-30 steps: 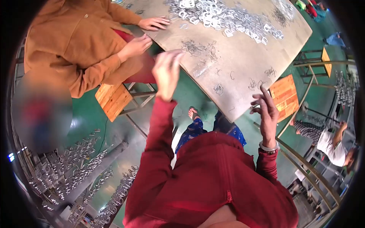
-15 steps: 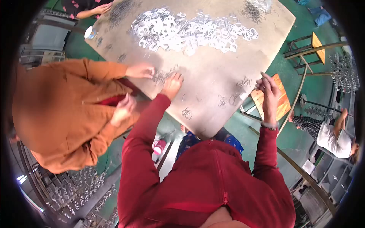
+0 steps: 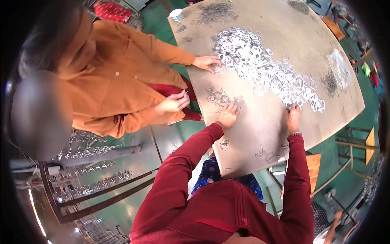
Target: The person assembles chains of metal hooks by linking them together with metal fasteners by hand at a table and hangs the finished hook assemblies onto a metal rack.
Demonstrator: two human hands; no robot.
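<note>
Left hand (image 3: 227, 116) is down on the table (image 3: 260, 122), fingers curled loosely, fingertips touching the near edge of a small tangle of dark wire clips (image 3: 218, 97). Can't tell if it's pinching any clip; the tips are too small to resolve.

Right hand (image 3: 293, 116) is flat-ish on the table, fingers extended forward, tips touching the near end of the big pile of shiny metal rings (image 3: 264, 71). Whether it's grasping a ring: can't tell, the fingers cover the contact spot.

Behind the right wrist, toward the table's near edge, sit 2 small loose wire clusters (image 3: 266, 154); another 1 (image 3: 224, 144) lies just behind the left wrist.

A co-worker in an orange jacket (image 3: 122, 81) sits beyond the left hand's outer side; one of their hands (image 3: 208, 63) rests on the far end of the ring pile, the other (image 3: 174, 102) is held off the table by their lap.

A paper cup (image 3: 176, 14) stands at the far corner, well beyond both sets of fingers.
</note>
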